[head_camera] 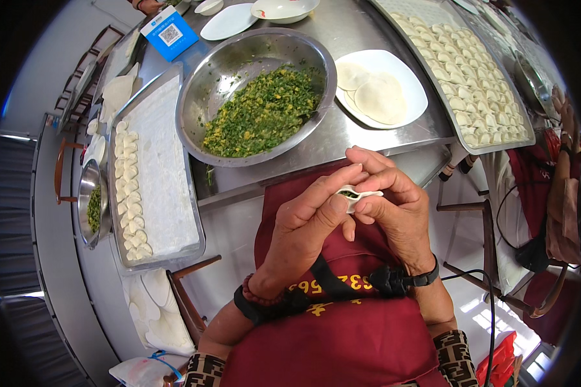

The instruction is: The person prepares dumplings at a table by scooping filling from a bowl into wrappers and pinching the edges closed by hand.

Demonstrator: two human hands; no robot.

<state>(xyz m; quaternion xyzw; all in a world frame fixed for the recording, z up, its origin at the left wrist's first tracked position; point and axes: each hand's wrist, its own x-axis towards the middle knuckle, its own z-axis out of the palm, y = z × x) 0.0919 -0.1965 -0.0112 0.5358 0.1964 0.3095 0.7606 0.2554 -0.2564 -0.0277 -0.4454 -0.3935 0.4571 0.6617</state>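
Note:
Both of my hands meet in front of my dark red apron [329, 334], pinching one partly closed dumpling [352, 205]. Green filling shows through a gap at its top, on the side by my left hand. My left hand [310, 210] holds that side with thumb and fingers. On the other side my right hand [397, 198] presses the wrapper's edge, which juts out flat between thumb and forefinger. Beyond them a large steel bowl [222, 92] holds chopped green and yellow filling [266, 113]. Right of the bowl, round dough wrappers [380, 96] lie on a white plate [416, 104].
At left a metal tray [167, 203] carries rows of dumplings along one side. A fuller dumpling tray [503, 142] is at right. A blue sign [174, 36] with a printed code and white dishes [230, 22] stand behind the bowl. Another person's arm [564, 140] shows at far right.

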